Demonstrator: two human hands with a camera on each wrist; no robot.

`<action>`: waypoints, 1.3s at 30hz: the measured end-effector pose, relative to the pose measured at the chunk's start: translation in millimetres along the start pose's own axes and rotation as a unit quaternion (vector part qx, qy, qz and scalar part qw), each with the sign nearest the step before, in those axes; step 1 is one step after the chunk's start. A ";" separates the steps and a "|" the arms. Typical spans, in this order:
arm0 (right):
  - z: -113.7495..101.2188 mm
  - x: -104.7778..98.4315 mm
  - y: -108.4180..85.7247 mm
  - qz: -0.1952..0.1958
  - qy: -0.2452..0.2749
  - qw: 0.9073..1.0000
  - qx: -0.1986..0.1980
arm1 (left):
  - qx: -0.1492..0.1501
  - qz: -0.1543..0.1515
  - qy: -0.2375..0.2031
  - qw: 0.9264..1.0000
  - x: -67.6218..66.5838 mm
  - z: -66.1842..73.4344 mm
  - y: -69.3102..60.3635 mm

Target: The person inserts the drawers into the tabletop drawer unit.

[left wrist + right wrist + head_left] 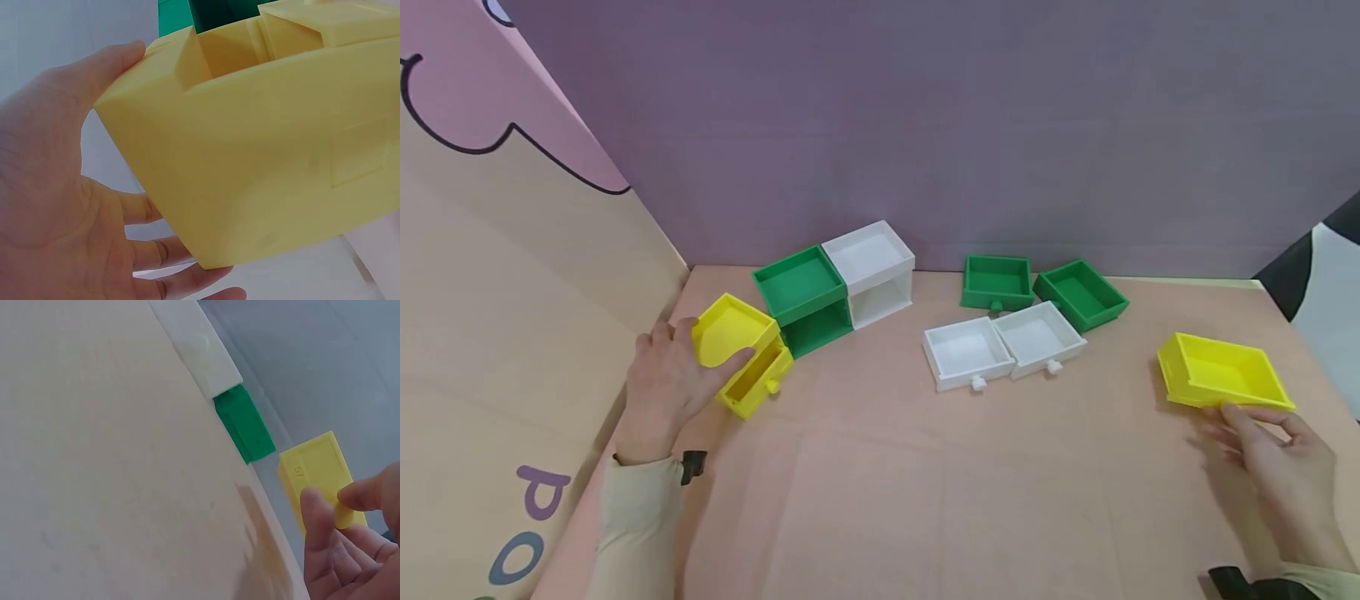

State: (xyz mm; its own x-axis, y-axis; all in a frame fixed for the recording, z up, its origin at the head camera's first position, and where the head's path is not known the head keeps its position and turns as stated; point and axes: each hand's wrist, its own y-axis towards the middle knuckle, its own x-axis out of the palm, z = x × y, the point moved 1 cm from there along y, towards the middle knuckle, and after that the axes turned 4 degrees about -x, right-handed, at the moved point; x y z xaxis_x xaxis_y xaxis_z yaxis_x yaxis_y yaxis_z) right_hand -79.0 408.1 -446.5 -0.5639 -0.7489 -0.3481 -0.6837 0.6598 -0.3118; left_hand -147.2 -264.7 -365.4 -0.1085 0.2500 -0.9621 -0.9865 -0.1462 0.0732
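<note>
In the head view, my left hand grips a yellow cabinet at the left, thumb toward its front edge and fingers on the far side. A yellow drawer front with a round knob shows at the cabinet's front, and an open compartment appears in the left wrist view. Over on the right, my right hand pinches a second yellow drawer by its near side. The right wrist view shows thumb and finger at that drawer's knob. This drawer is held above the table, with its shadow below.
A green cabinet and a white cabinet stand side by side behind the yellow one, their fronts open. Two green drawers and two white drawers lie mid-table. A grey-purple wall borders the pinkish table.
</note>
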 end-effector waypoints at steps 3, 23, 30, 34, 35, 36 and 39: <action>-2.2 4.4 -6.9 -0.024 0.054 0.998 -0.028 | 0.001 0.001 0.002 1.000 -0.7 -0.6 0.9; -14.4 33.6 -53.7 -0.129 0.094 0.976 -0.148 | 0.009 0.010 0.003 1.000 0.7 3.9 1.1; -19.5 56.1 -69.1 -0.137 0.016 0.972 -0.192 | 0.009 0.008 -0.004 1.000 1.2 3.1 0.6; -20.8 71.0 -78.4 -0.154 0.001 0.967 -0.204 | 0.004 0.004 -0.012 1.000 0.5 0.1 -1.8; -21.2 74.3 -81.2 -0.158 0.002 0.965 -0.210 | 0.003 0.002 -0.012 1.000 0.4 0.0 -2.0; -21.5 77.6 -84.0 -0.161 -0.005 0.963 -0.216 | 0.003 0.002 -0.013 1.000 0.1 0.2 -2.3; -23.4 87.9 -90.9 -0.177 -0.026 0.957 -0.227 | -0.001 -0.004 -0.009 1.000 0.3 -0.4 -2.3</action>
State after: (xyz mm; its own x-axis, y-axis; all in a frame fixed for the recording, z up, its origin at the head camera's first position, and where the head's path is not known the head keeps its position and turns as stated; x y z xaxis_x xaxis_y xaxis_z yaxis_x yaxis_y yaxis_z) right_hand -77.2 280.8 -428.0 -0.2441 -0.9083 -0.3397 -0.9651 0.2619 -0.0069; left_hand -144.9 -264.6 -365.9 -0.1030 0.2691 -0.9576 -0.9871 -0.1459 0.0652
